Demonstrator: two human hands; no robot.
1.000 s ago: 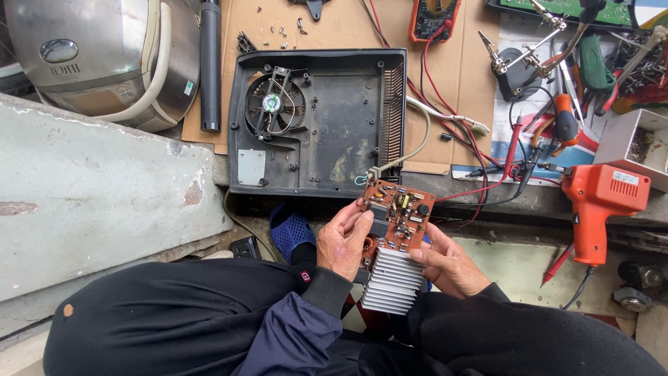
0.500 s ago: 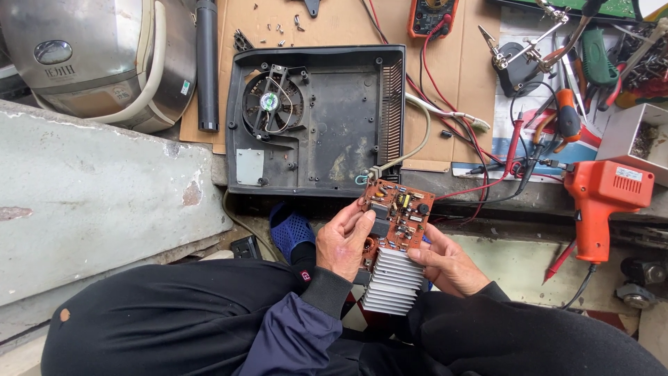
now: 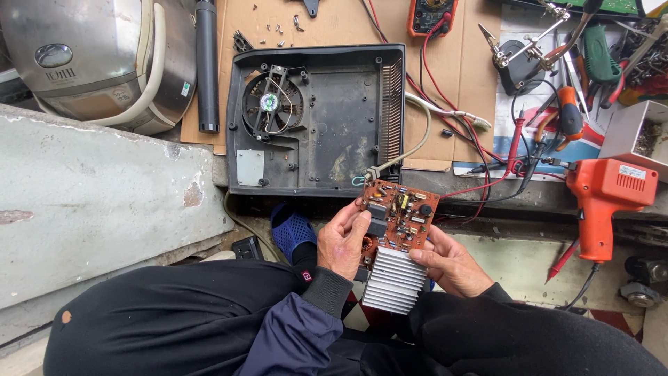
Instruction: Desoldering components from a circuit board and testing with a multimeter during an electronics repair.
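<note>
While both hands grip it, circuit board (image 3: 400, 217) tilts (heatsink below).

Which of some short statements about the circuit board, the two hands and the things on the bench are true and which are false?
1. Both hands hold the circuit board: the left hand at its left edge, the right hand at its lower right. True.
2. A ribbed metal heat sink hangs under the board. True.
3. The open black casing has no fan in it. False: a round fan sits in its left part.
4. The orange heat gun lies left of the casing. False: it lies at the right.
5. A grey cable runs from the board up toward the casing. True.
</note>
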